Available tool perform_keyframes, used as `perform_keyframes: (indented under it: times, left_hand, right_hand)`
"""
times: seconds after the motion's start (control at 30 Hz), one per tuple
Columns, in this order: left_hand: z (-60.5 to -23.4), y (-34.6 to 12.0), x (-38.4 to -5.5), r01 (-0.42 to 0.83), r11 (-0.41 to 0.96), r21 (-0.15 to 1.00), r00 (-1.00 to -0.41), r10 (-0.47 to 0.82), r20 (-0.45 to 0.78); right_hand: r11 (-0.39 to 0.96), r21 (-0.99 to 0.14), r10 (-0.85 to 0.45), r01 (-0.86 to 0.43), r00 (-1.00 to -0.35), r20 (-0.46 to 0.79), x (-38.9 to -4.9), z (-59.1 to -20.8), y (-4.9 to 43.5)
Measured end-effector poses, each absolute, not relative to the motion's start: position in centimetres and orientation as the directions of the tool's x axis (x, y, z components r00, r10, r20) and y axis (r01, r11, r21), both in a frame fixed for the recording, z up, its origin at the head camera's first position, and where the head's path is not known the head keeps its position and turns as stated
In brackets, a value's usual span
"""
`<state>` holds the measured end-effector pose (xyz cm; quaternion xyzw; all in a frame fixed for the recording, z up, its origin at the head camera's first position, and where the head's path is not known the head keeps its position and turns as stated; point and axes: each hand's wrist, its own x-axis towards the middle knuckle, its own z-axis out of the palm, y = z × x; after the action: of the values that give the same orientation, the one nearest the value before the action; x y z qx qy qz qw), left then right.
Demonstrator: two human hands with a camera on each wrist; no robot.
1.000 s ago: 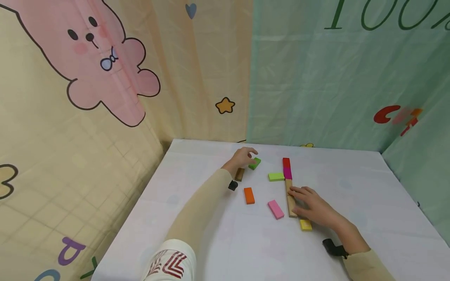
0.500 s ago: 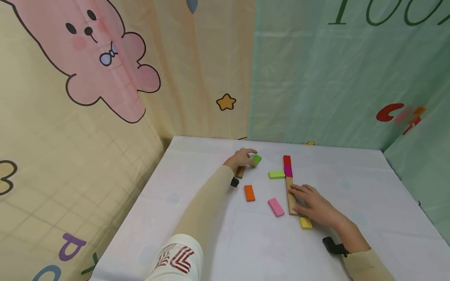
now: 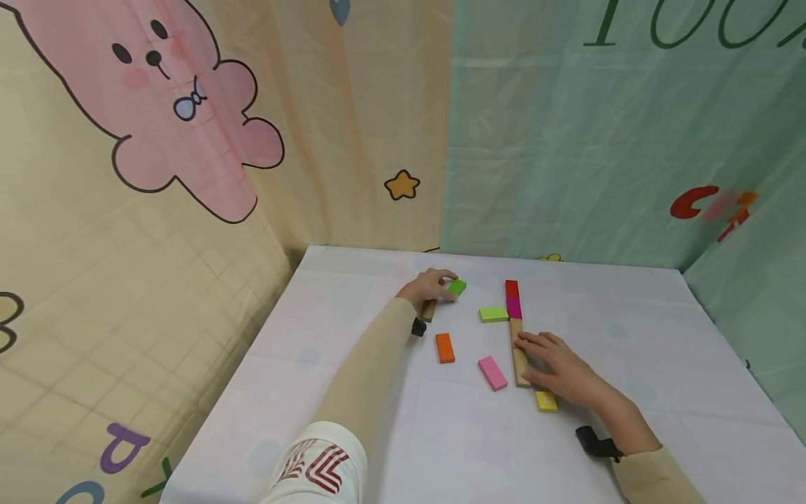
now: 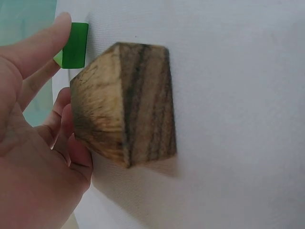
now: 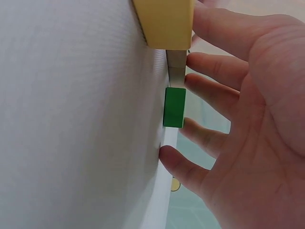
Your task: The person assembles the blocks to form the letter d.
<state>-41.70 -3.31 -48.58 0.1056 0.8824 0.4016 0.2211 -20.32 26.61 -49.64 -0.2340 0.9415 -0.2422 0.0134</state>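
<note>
At the far side of the table, my left hand [image 3: 431, 284] pinches a green block [image 3: 457, 288] between thumb and fingers. Below its palm lies a brown wood-grained block [image 3: 429, 311], large in the left wrist view. My right hand [image 3: 563, 371] rests with spread, relaxed fingertips against a line of plain wooden blocks [image 3: 519, 365]. A magenta block [image 3: 513, 309] and a red block [image 3: 512, 288] continue that line at its far end. By the right thumb sits a yellow block [image 3: 546, 401]. The right wrist view shows another green block [image 5: 175, 107] near the fingertips.
A lime block [image 3: 493, 315] touches or nearly touches the line's left side. An orange block [image 3: 444, 348] and a pink block [image 3: 492, 373] lie loose on the white table [image 3: 403, 448]. Printed curtains [image 3: 567, 140] hang behind and at the sides.
The fingers of my left hand have closed in on the green block, its index finger coming down to the block. My right hand stays where it was.
</note>
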Motion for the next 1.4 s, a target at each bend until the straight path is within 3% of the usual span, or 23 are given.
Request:
perform_keyframes:
  times: [0.13,0.43,1.03,1.4]
  left_hand:
    - [-48.7,-3.4,-41.6,0.035,0.677,0.736,-0.885,0.363,-0.291]
    - [-48.2,-3.6,-40.6,0.232,0.727,0.646,-0.901,0.411,-0.140]
    - [-48.0,-2.3,-40.5,0.324,0.795,0.513,-0.909,0.412,-0.065]
    - [-48.0,-2.1,-40.3,0.319,0.769,0.554,-0.905,0.421,-0.063]
  right_hand:
    - [0.770,-0.463,-0.450,-0.438,-0.888,0.092,-20.2,-49.7,26.5]
    - [0.774,-0.465,-0.445,-0.429,-0.892,0.082,-20.1,-49.8,26.3]
    - [0.781,-0.443,-0.451,-0.440,-0.888,0.087,-20.4,-49.6,26.6]
    - [0.779,-0.453,-0.449,-0.434,-0.890,0.080,-20.4,-50.0,26.7]
